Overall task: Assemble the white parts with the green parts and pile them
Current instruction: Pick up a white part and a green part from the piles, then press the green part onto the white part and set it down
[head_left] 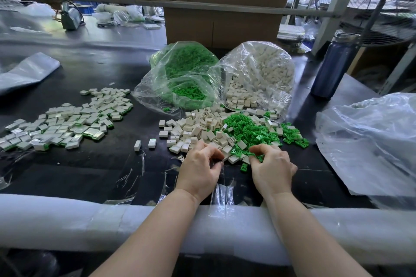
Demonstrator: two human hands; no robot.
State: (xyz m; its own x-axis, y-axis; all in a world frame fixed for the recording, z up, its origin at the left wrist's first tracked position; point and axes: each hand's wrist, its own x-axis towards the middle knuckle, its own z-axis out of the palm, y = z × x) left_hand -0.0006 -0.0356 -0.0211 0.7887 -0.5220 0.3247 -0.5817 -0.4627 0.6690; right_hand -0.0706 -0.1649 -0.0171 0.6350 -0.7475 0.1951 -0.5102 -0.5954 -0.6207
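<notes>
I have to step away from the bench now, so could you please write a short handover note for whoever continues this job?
Left hand: fingers curled at the near edge of the loose white parts; what they hold is hidden.
Right hand: fingers curled into the loose green parts; grip unclear.
Supply: bag of green parts and bag of white parts lie open behind the loose heaps.
Done: a large pile of assembled pieces on the left, two more standing apart.
Left: many loose parts, plus both bags.
</notes>
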